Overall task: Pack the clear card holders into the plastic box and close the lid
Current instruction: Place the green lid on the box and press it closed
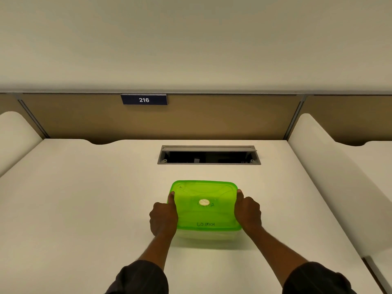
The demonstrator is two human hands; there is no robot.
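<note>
A clear plastic box (206, 236) with a bright green lid (204, 205) sits on the white desk in front of me. The lid lies flat on top of the box and carries a round white sticker and handwritten black lettering. My left hand (163, 217) grips the box's left side with the thumb resting on the lid's edge. My right hand (247, 212) grips the right side in the same way, thumb on the lid. No clear card holders show; the box's contents are hidden under the lid.
A rectangular cable hatch (209, 155) stands open in the white desk (84, 209) behind the box. A tan partition (191, 122) with a dark "216" sign (144, 100) closes the back. Neighbouring desks lie left and right.
</note>
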